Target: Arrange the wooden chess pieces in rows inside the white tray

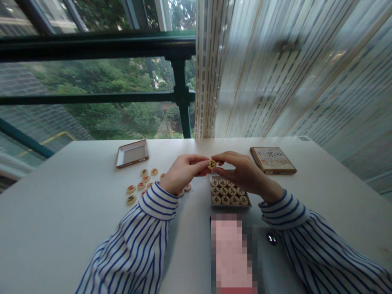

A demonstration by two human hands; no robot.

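Chess piece (211, 164), black-marked: raised at frame center between your two hands. White tabletop (55, 232) fills much of the lower half. Your striped sleeves (125, 241) enter from lower left and lower right. Your left hand (185, 169) has its grip pinched on the piece from the left, thumb in front; your right hand (245, 171) grasps it from the right with fingertips. Pixelated rectangle lower center, details unreadable. Right of center, a picture-covered box (273, 159) lies flat. Under your right hand, a tray (231, 206) holds rows of black-marked pieces (226, 200), upper row partly hidden. Left of center, shallow box part (132, 154), interior upward. Smallest: loose pieces (131, 189), mostly red-marked, scattered beside your left wrist, some hidden behind it.
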